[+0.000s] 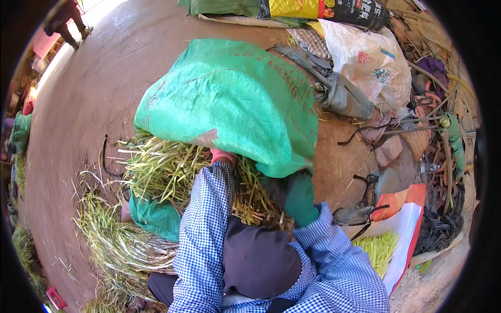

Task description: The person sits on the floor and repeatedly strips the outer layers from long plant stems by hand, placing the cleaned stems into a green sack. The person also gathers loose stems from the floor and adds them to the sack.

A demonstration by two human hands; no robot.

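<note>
A large green woven plastic sack [231,98] lies across the middle, its lower edge resting over a heap of green and yellowish cut stalks [164,168]. My left hand [223,157], in a pink glove, reaches under the sack's edge onto the stalks; its fingers are hidden. My right hand [299,197], in a dark green glove, is at the sack's lower right corner, its fingers in shadow and blurred, so their grip cannot be made out. More green sack material [154,217] shows beneath the stalks, left of my left sleeve.
Loose long stalks [117,242] spread at the lower left. On the right are a white sack [372,62], grey plastic bags [344,94], sticks and an orange-edged sack [415,219] with pale green cuttings [377,250]. A person [66,23] stands at the upper left.
</note>
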